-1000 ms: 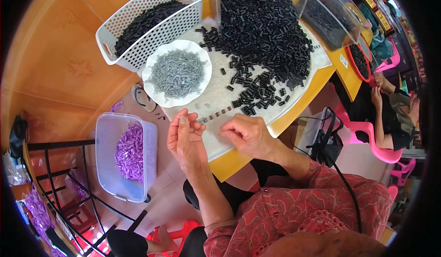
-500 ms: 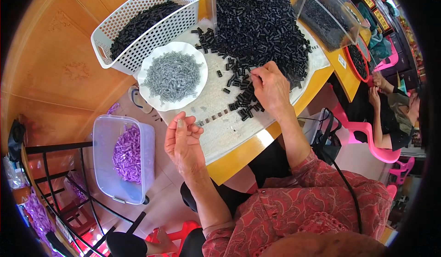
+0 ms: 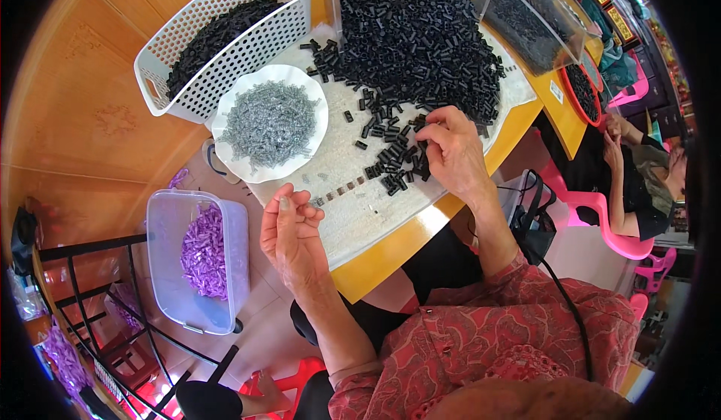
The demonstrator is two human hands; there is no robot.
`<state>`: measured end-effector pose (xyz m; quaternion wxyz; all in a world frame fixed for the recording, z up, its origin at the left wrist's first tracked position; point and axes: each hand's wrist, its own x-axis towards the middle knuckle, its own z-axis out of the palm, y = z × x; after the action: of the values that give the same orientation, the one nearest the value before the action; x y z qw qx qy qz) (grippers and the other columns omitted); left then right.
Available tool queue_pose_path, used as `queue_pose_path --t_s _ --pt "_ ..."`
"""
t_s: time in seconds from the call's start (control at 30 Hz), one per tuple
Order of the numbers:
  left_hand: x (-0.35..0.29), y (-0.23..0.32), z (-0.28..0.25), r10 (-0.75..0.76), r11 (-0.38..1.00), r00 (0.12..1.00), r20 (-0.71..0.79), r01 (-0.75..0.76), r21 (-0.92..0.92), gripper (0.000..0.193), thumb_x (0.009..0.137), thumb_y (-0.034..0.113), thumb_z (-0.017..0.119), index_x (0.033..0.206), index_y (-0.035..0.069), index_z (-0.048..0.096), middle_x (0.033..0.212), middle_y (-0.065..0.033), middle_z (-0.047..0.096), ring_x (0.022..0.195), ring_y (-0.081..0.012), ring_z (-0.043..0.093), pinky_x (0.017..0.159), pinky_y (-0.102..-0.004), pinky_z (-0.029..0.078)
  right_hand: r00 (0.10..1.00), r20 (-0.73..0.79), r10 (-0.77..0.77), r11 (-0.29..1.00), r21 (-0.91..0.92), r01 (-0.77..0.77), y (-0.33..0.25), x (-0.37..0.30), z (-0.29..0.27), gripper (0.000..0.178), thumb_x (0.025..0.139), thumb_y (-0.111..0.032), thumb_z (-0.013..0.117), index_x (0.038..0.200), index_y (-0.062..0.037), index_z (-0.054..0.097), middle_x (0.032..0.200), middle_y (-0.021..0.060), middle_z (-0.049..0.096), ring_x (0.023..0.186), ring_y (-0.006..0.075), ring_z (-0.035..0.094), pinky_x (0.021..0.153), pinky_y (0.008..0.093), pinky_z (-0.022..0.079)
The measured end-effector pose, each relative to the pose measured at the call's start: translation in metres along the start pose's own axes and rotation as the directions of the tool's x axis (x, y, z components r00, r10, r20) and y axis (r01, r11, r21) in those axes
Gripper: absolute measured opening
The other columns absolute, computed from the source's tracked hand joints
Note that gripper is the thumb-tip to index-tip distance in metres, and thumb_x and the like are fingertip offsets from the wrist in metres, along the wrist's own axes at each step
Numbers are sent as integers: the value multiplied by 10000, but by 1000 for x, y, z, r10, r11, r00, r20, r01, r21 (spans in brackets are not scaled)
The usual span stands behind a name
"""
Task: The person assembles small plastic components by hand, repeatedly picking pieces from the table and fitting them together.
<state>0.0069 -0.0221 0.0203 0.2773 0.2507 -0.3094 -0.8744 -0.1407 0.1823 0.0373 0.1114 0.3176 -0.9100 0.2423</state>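
Observation:
Small black tube-like plastic pieces (image 3: 417,33) form a large heap on a white cloth (image 3: 353,228), with a looser cluster (image 3: 398,153) spread toward me. My right hand (image 3: 457,157) is at the right of that cluster, thumb and forefinger curled together over the pieces; what is in the pinch is hidden. My left hand (image 3: 293,236) is raised at the cloth's left edge, palm up, thumb pressed to the fingers; anything held there is too small to make out. Between the hands runs a row of small pieces (image 3: 342,191). A white wavy-rimmed bowl (image 3: 319,131) holds clear small pieces (image 3: 269,119).
A white perforated basket (image 3: 259,44) of black pieces stands behind the bowl. A clear box (image 3: 526,22) is at the back right. On the floor left is a translucent tub (image 3: 165,270) with purple pieces. A person (image 3: 627,187) sits at right near a pink chair (image 3: 612,232).
My right hand has shifted right across the loose black pieces, its fingers curling lower over them. My left hand stays almost the same, pinched at the cloth's edge. The whole view has slid slightly.

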Motion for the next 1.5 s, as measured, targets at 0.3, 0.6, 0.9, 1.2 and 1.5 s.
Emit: queue_pose_path --t_s 0.3,0.6,0.9,1.2,1.5 --pt "1 -3 -1 13 1000 1000 13 -12 -17 220 919 103 589 1096 -26 606 905 -132 663 700 -138 587 655 -276 501 982 -110 157 986 70 -150 4 5 3 182 737 64 604 876 -37 664 935 115 591 809 295 589 706 355 474" --pt "0 -2 -2 11 1000 1000 -3 -11 -5 221 923 101 581 1100 -30 603 908 -129 659 709 -136 586 655 -277 501 992 -52 114 993 -24 -115 -1 18 13 123 719 -25 667 836 -53 688 877 88 562 868 271 558 761 385 420" --pt "1 1 -6 6 999 1000 -2 -6 -35 219 925 98 575 1101 -30 601 899 -120 662 708 -135 592 663 -280 501 993 10 117 990 -86 -116 -8 25 17 103 684 -33 666 786 -37 659 875 96 562 874 289 553 764 398 427" --pt "2 14 -14 53 998 996 -72 -52 21 193 915 68 577 1078 -28 619 887 -128 668 694 -121 593 644 -265 508 975 56 215 799 563 -209 -37 10 27 150 811 19 628 960 1 614 820 89 582 633 151 578 557 255 461" --pt "-1 13 -10 49 981 997 -63 -36 193 182 903 70 598 1057 -19 638 868 -112 671 680 -105 602 631 -259 519 937 306 165 519 781 -347 -61 1 29 146 883 8 572 1023 18 615 938 64 644 756 107 648 616 205 497"
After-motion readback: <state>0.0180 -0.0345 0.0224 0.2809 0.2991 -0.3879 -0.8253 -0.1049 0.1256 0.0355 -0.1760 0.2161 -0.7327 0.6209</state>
